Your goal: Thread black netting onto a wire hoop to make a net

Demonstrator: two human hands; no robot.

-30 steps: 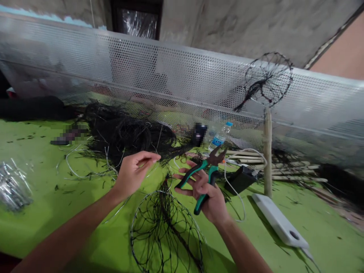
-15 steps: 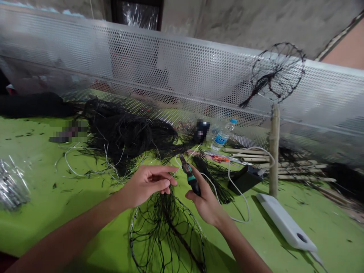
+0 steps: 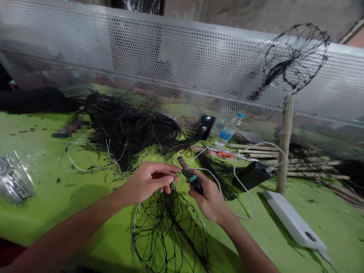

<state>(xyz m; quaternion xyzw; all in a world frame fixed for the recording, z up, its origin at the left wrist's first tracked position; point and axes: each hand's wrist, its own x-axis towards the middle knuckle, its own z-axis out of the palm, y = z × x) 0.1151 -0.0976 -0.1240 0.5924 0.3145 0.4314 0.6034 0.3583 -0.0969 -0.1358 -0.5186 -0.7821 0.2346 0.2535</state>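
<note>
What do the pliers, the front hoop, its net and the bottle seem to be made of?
Pliers: dull metal at the head, judging by its brownish-grey look; black and green grips, probably plastic or rubber. Hoop: likely metal wire, given its silvery glint. Net: knotted black cord, fibre unclear. Bottle: probably clear plastic, being glossy and see-through.

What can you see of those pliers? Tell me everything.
The pliers have a dull grey-brown, metallic-looking head and handles in green and black. Gripped in the right hand, which hides part of the handles, they point away and slightly left above the green table, their head close beside the left hand. Whether the jaws are shut is unclear.
</note>
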